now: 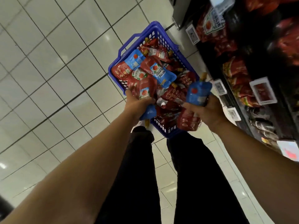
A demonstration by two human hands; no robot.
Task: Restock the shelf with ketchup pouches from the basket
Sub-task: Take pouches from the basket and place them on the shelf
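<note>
Ketchup pouches clamped in left-hand fingers; right-hand fingers round blue pouch

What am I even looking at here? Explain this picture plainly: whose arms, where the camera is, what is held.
There is no machine: a head-worn camera looks down at a person's own bare arms and black trousers. A blue plastic basket on the white tiled floor holds red and blue ketchup pouches. The left hand grips a red pouch and a blue one. The right hand grips a blue spouted pouch and a red one. The dark shelf on the right carries more red pouches.
</note>
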